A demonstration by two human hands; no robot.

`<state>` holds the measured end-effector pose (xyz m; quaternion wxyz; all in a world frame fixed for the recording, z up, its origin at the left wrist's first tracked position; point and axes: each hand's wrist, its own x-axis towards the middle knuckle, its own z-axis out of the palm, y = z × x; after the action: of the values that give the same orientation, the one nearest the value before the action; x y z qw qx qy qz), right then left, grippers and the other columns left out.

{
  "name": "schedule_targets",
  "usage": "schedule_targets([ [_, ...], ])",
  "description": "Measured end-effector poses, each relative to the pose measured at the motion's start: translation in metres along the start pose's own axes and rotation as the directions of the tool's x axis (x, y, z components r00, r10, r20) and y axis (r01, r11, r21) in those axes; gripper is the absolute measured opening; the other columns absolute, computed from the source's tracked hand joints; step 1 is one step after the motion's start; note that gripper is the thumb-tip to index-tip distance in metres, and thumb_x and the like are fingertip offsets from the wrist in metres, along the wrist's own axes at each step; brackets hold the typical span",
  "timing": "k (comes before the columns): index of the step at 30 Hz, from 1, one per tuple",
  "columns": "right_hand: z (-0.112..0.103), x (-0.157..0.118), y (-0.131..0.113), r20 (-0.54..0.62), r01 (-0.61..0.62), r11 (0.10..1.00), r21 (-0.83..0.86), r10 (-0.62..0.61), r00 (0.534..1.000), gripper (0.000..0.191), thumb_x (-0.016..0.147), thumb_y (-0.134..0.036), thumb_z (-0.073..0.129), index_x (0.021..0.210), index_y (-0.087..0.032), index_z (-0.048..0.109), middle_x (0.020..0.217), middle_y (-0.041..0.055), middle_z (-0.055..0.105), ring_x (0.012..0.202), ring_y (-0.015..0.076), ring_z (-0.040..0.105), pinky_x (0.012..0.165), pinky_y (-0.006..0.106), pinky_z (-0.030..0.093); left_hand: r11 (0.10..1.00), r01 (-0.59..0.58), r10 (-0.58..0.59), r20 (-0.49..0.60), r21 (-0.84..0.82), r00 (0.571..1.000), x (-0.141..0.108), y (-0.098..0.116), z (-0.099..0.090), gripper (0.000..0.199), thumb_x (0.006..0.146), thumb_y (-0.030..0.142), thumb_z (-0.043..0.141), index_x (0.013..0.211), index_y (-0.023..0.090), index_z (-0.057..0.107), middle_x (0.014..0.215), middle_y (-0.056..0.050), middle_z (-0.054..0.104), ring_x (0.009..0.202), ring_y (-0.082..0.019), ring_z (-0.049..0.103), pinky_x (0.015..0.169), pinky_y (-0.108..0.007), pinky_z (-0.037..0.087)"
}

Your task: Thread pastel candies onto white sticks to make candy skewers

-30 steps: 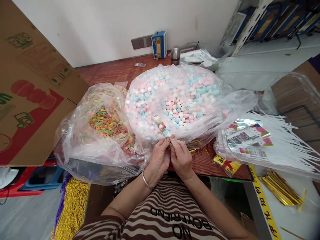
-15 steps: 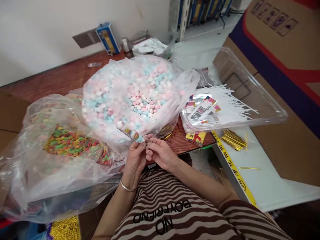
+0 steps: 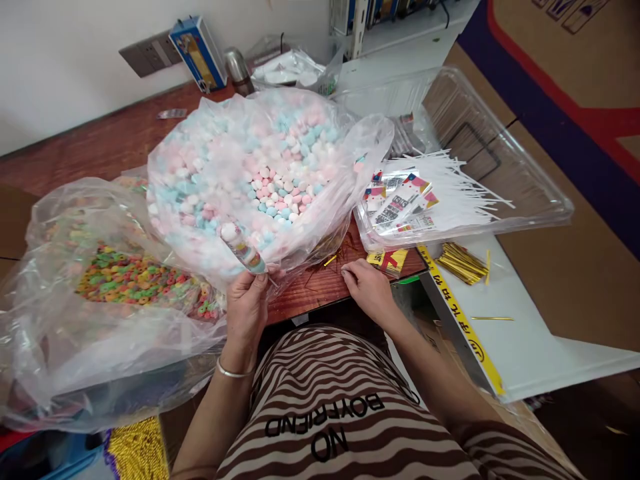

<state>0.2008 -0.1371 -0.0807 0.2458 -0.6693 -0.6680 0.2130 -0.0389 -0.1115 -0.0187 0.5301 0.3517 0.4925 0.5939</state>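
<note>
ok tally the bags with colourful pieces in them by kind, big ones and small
Large bag of pastel pieces: 1
Large bag of coloured rings: 1
Small filled packet, in the left hand: 1
Total: 3

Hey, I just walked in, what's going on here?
A person's left hand holds a slim, clear packet filled with colorful pieces, in front of a big bag of pastel candies. The right hand is apart from it, at the edge of the wooden table, beside a gold packet. A bag of colorful rings lies to the left.
</note>
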Motion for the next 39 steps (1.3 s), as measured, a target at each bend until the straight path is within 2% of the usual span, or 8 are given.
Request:
schedule_targets([
  [11, 0.038, -0.003, -0.064, 0.209, 0.217, 0.96, -0.176, -0.179, 0.961, 0.014, 0.098, -0.028, 0.057, 0.092, -0.018, 0.065, 0.098, 0.0101, 0.067, 0.093, 0.0245, 0.057, 0.079, 0.034, 0.037, 1.0, -0.007, 0.007, -0.006, -0.015, 1.0, -0.007, 0.003, -0.01, 0.025, 0.07, 0.04, 0.087, 0.081, 0.019, 0.078, 0.079, -0.002, 0.075, 0.075, -0.014, 0.068, 0.08, -0.03, 0.055],
  [16, 0.049, -0.001, -0.06, 0.191, 0.205, 0.962, -0.178, -0.17, 0.967, 0.021, 0.099, -0.016, 0.044, 0.087, -0.017, 0.061, 0.093, 0.0146, 0.067, 0.09, 0.0263, 0.057, 0.081, 0.037, 0.038, 1.0, -0.013, 0.012, -0.003, -0.025, 1.0, -0.005, 0.004, -0.02, 0.028, 0.071, 0.043, 0.087, 0.082, 0.019, 0.076, 0.078, -0.002, 0.072, 0.074, -0.015, 0.066, 0.081, -0.031, 0.054],
  [19, 0.037, -0.004, -0.054, 0.143, 0.185, 0.982, 0.031, -0.188, 0.972, 0.018, 0.1, -0.02, 0.043, 0.087, -0.02, 0.056, 0.09, 0.0101, 0.066, 0.084, 0.0219, 0.059, 0.076, 0.033, 0.042, 0.986, -0.071, 0.07, 0.008, 0.153, 0.997, -0.004, 0.009, -0.028, 0.025, 0.08, 0.045, 0.078, 0.084, 0.02, 0.075, 0.077, -0.002, 0.069, 0.074, -0.015, 0.062, 0.078, -0.029, 0.051],
  [23, 0.012, -0.014, -0.067, -0.004, 0.109, 0.759, 0.641, -0.139, 0.99, 0.017, 0.103, -0.032, 0.044, 0.091, -0.024, 0.052, 0.071, -0.0009, 0.057, 0.059, 0.0148, 0.051, 0.061, 0.029, 0.041, 0.643, -0.366, 0.277, 0.24, 0.673, 0.93, -0.007, 0.009, -0.025, 0.015, 0.092, 0.022, 0.062, 0.083, 0.021, 0.073, 0.079, -0.003, 0.063, 0.079, -0.017, 0.056, 0.077, -0.028, 0.045],
  [26, 0.004, -0.016, -0.086, -0.035, 0.105, 0.655, 0.749, -0.119, 0.992, 0.017, 0.101, -0.037, 0.05, 0.091, -0.024, 0.054, 0.067, -0.0028, 0.055, 0.054, 0.0129, 0.048, 0.057, 0.028, 0.039, 0.314, -0.522, 0.298, 0.44, 0.793, 0.847, -0.014, 0.001, -0.012, 0.025, 0.093, 0.009, 0.051, 0.093, 0.021, 0.073, 0.086, -0.006, 0.063, 0.085, -0.02, 0.056, 0.077, -0.03, 0.045],
  [29, 0.009, -0.008, -0.099, -0.031, 0.091, 0.656, 0.75, -0.101, 0.994, 0.019, 0.1, -0.038, 0.054, 0.088, -0.024, 0.055, 0.064, -0.003, 0.056, 0.055, 0.0128, 0.049, 0.057, 0.028, 0.039, 0.13, -0.577, 0.318, 0.517, 0.806, 0.795, -0.02, -0.007, -0.002, 0.026, 0.093, 0.008, 0.049, 0.101, 0.02, 0.072, 0.082, -0.006, 0.061, 0.08, -0.021, 0.056, 0.072, -0.03, 0.044],
  [35, 0.021, 0.001, -0.097, 0.069, -0.034, 0.648, 0.761, -0.029, 0.997, 0.023, 0.098, -0.039, 0.056, 0.083, -0.022, 0.056, 0.061, -0.004, 0.056, 0.053, 0.0118, 0.049, 0.054, 0.026, 0.039, 0.097, -0.599, 0.408, 0.517, 0.795, 0.752, -0.025, -0.011, -0.001, 0.02, 0.099, 0.016, 0.048, 0.098, 0.019, 0.067, 0.079, -0.006, 0.063, 0.076, -0.019, 0.058, 0.069, -0.029, 0.043],
  [39, 0.016, 0.001, -0.1, 0.103, -0.055, 0.64, 0.766, -0.037, 0.994, 0.025, 0.096, -0.04, 0.057, 0.081, -0.021, 0.056, 0.06, -0.0042, 0.056, 0.051, 0.0112, 0.049, 0.052, 0.025, 0.039, 0.069, -0.641, 0.474, 0.541, 0.764, 0.695, -0.024, -0.013, -0.002, 0.027, 0.1, 0.017, 0.048, 0.12, 0.018, 0.065, 0.08, -0.006, 0.064, 0.074, -0.018, 0.059, 0.068, -0.028, 0.044],
])
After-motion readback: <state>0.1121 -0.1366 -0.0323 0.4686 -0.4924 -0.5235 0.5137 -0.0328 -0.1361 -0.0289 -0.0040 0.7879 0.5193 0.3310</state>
